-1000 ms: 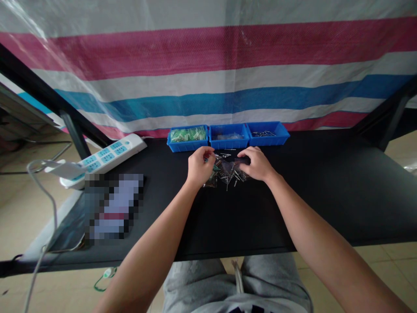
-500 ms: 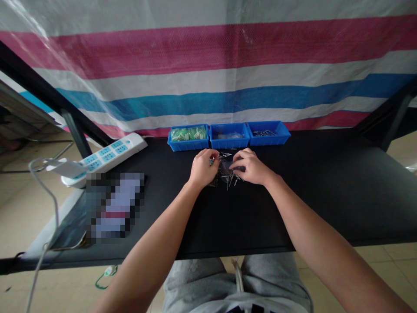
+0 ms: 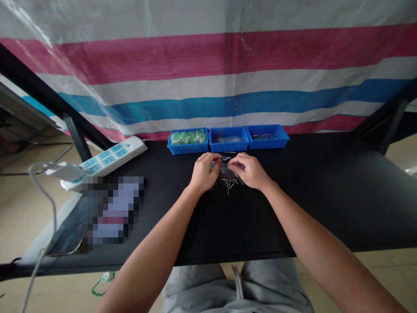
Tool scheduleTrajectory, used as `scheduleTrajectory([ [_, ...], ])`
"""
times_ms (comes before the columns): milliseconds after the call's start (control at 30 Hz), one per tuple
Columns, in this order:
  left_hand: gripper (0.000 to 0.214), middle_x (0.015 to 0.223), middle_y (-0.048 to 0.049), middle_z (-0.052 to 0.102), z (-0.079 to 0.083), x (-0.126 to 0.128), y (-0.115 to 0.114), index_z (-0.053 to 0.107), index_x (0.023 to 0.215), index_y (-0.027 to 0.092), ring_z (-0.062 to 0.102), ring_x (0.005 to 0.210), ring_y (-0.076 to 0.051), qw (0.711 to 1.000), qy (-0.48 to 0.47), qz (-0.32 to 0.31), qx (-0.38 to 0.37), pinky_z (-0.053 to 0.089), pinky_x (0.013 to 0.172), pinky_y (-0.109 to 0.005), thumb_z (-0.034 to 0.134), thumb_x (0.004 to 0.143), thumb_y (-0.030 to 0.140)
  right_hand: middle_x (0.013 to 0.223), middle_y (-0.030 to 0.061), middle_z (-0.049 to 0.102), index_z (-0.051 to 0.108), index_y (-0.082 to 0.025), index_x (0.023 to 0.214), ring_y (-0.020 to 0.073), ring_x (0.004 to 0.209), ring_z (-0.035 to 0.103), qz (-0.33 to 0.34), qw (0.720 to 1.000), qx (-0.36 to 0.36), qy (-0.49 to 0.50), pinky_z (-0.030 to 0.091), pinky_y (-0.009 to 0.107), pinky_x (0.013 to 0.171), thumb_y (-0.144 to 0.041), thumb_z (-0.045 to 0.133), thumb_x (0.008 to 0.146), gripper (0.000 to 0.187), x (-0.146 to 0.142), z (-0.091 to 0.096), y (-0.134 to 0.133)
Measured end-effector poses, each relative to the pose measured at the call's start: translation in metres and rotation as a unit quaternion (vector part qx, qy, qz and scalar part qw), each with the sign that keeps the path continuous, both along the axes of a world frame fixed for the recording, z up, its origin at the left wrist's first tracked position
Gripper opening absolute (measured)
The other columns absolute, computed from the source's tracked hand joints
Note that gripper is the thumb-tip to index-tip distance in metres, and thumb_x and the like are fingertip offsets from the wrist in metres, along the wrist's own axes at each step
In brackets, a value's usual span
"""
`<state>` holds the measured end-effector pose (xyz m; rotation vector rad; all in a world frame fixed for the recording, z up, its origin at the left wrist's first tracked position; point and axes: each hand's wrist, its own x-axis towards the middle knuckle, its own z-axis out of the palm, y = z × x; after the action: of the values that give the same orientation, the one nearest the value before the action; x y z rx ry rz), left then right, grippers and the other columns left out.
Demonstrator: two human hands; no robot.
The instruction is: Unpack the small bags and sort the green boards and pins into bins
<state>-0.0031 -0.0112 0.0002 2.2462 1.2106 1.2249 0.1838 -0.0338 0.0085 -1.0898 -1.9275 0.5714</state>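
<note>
Over a small pile of thin metal pins, perhaps rivets (image 3: 228, 184), my two hands work close together on the black table. My left hand (image 3: 205, 171) is closed, fingers curled inward. A bit of teal and silver shows between its fingers, too small to name. My right hand (image 3: 249, 170) pinches with thumb and forefinger at what looks like a clear plastic bag (image 3: 228, 172) lying among the pins. Just behind stand three blue bins: the left bin (image 3: 188, 149) holds green-and-white packets, the middle bin (image 3: 228, 145) clear plastic bags, the right bin (image 3: 269, 141) loose metal pins.
A white power strip (image 3: 104, 161) with a plugged-in adapter and grey cable (image 3: 54, 202) lies at the left. Near it is a blurred-out flat item (image 3: 114, 211). A striped plastic sheet (image 3: 208, 82) hangs behind the black table (image 3: 325, 195).
My right hand has moved slightly left, and its fingers have closed from a looser spread into a pinch. My left hand stays nearly in place, its fingertips closer to the right.
</note>
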Motion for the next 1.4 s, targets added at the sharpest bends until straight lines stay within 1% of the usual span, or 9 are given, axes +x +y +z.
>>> scheduleTrajectory([
  [133,0.019,0.089,-0.0073,0.069,0.004,0.001,-0.005,0.067,0.094,0.018,0.063,0.085,-0.019,0.999,0.005,-0.049,-0.004,0.049,0.079,-0.031,0.049,0.089,0.024,0.074,0.0038,0.067,0.064,-0.018,0.080,0.0161,0.066,0.060,-0.005,0.982,-0.122,0.146,0.048,0.030,0.064,-0.047,0.062,0.083,0.029,-0.005,0.002,-0.002],
  [267,0.022,0.087,-0.0071,0.069,0.007,0.003,-0.010,0.067,0.096,0.018,0.063,0.082,-0.018,0.994,0.020,-0.111,0.002,0.049,0.078,-0.031,0.048,0.092,0.027,0.064,0.0012,0.063,0.061,-0.017,0.075,0.0127,0.056,0.056,0.006,0.961,-0.178,0.212,0.045,0.027,0.055,-0.054,0.066,0.075,0.037,-0.007,-0.002,-0.001],
  [433,0.023,0.086,-0.0077,0.071,0.005,0.007,-0.010,0.068,0.100,0.017,0.065,0.080,-0.018,0.993,0.069,-0.075,0.052,0.048,0.077,-0.032,0.053,0.091,0.032,0.058,-0.0003,0.061,0.059,-0.018,0.074,0.0090,0.044,0.047,-0.009,0.937,-0.218,0.272,0.036,0.023,0.044,-0.052,0.067,0.074,0.035,-0.010,-0.008,0.002],
  [667,0.024,0.085,-0.0080,0.073,-0.002,0.005,-0.005,0.070,0.094,0.018,0.068,0.078,-0.019,0.984,0.144,-0.056,0.089,0.047,0.074,-0.031,0.047,0.094,0.026,0.053,-0.0004,0.059,0.060,-0.019,0.067,0.0131,0.048,0.053,-0.064,0.963,-0.150,0.213,0.042,0.026,0.049,-0.041,0.066,0.074,0.024,-0.010,-0.004,0.000],
  [800,0.020,0.082,-0.0076,0.073,-0.001,0.002,-0.002,0.070,0.090,0.018,0.067,0.075,-0.019,0.985,0.144,-0.026,0.095,0.046,0.072,-0.032,0.052,0.092,0.027,0.056,0.0018,0.061,0.063,-0.018,0.065,0.0142,0.052,0.054,-0.102,0.980,-0.093,0.142,0.039,0.026,0.050,-0.044,0.064,0.078,0.029,-0.001,0.004,-0.003],
  [900,0.015,0.080,-0.0067,0.073,-0.001,0.001,-0.001,0.070,0.088,0.019,0.067,0.074,-0.019,0.988,0.124,-0.018,0.089,0.046,0.072,-0.031,0.058,0.089,0.028,0.058,0.0027,0.063,0.064,-0.018,0.064,0.0144,0.054,0.054,-0.090,0.987,-0.090,0.099,0.039,0.027,0.052,-0.047,0.061,0.082,0.034,0.004,0.005,-0.003],
  [1133,0.008,0.080,-0.0051,0.072,-0.001,0.003,-0.002,0.069,0.082,0.020,0.065,0.074,-0.019,0.994,0.087,-0.024,0.063,0.046,0.074,-0.031,0.063,0.084,0.026,0.061,0.0019,0.062,0.062,-0.018,0.068,0.0137,0.054,0.053,-0.055,0.986,-0.110,0.109,0.038,0.027,0.053,-0.045,0.060,0.083,0.032,0.003,0.003,-0.002],
  [1300,0.017,0.084,-0.0060,0.072,0.002,0.003,-0.005,0.069,0.096,0.019,0.066,0.078,-0.019,0.996,0.059,-0.029,0.051,0.048,0.074,-0.031,0.064,0.084,0.030,0.062,0.0006,0.060,0.062,-0.018,0.069,0.0133,0.056,0.052,-0.052,0.983,-0.108,0.137,0.040,0.027,0.056,-0.039,0.063,0.081,0.024,0.005,0.004,-0.001],
  [1400,0.022,0.086,-0.0075,0.072,0.002,0.003,-0.005,0.069,0.099,0.017,0.066,0.079,-0.019,0.996,0.057,-0.050,0.048,0.049,0.074,-0.030,0.055,0.090,0.032,0.064,0.0007,0.060,0.063,-0.018,0.071,0.0132,0.058,0.052,-0.042,0.983,-0.103,0.146,0.040,0.027,0.058,-0.038,0.063,0.081,0.022,0.006,0.003,0.000],
])
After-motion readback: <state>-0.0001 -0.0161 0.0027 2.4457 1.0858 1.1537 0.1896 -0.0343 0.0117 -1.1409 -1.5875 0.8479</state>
